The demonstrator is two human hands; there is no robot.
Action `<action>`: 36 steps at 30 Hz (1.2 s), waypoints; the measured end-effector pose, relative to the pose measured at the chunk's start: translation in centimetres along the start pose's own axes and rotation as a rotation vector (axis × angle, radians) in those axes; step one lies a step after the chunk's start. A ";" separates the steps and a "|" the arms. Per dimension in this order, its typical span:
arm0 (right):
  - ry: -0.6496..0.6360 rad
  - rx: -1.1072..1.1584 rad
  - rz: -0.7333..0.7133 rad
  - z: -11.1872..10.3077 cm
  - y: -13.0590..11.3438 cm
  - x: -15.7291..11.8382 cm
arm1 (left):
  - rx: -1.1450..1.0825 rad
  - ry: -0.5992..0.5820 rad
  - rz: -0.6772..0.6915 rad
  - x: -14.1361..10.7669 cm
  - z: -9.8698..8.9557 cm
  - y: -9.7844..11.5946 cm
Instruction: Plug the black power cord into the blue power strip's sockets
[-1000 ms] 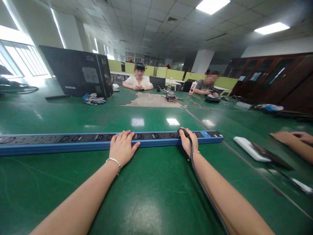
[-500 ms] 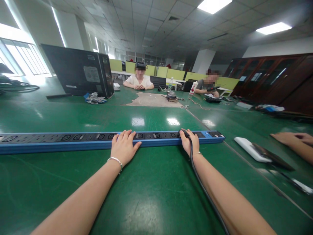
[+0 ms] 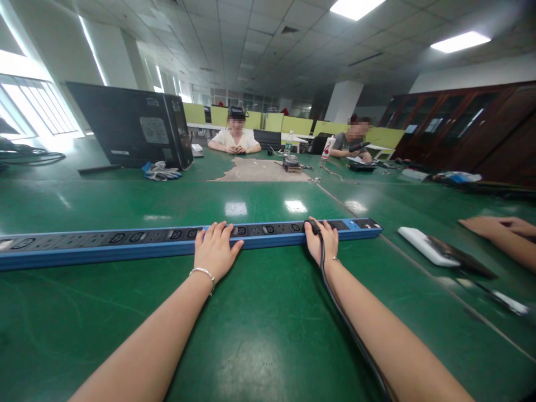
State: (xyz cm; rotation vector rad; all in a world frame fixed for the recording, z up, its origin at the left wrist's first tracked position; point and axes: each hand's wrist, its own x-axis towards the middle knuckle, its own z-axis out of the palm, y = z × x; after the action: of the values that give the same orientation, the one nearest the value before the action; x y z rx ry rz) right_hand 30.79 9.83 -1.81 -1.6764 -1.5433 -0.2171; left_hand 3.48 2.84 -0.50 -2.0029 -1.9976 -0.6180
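A long blue power strip [image 3: 268, 243] with a black socket face lies across the green table [image 3: 259, 301]. My left hand [image 3: 215, 248] rests on the strip near its middle, fingers spread over the sockets and thumb along the front edge. Toward the strip's right end, my right hand [image 3: 321, 241] is closed round a black plug at the socket face. From the plug, a black cable [image 3: 341, 312] runs down along my right forearm to the bottom edge. How deep the plug sits is hidden by the hand.
At right lie a white box [image 3: 422, 245] and a dark flat object [image 3: 464, 257], near another person's hands [image 3: 489, 228]. A black computer case [image 3: 125, 125] and gloves [image 3: 161, 171] are at back left. Two people sit across the table, near a bottle [image 3: 288, 143].
The view has shifted slightly, and the strip appears a little more tilted. Both hands remain at about the same places on the strip.
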 end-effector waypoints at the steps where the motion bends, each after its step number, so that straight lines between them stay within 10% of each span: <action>1: -0.005 -0.006 0.008 0.0 0.0 0.0 | -0.001 0.000 0.001 0.0 0.0 0.0; 24: 0.000 -0.015 0.066 0.2 -0.4 -0.1 | 0.024 -0.019 -0.002 0.1 0.0 -0.1; 36: 0.161 0.500 -0.032 -0.2 -1.6 0.6 | 0.007 0.015 0.006 0.1 0.3 -0.2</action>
State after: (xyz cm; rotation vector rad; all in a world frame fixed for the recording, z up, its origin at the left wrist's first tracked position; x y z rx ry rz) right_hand 29.61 9.99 -0.54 -1.2122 -1.3655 0.0204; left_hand 3.33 3.06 -0.70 -1.9935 -1.9817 -0.6219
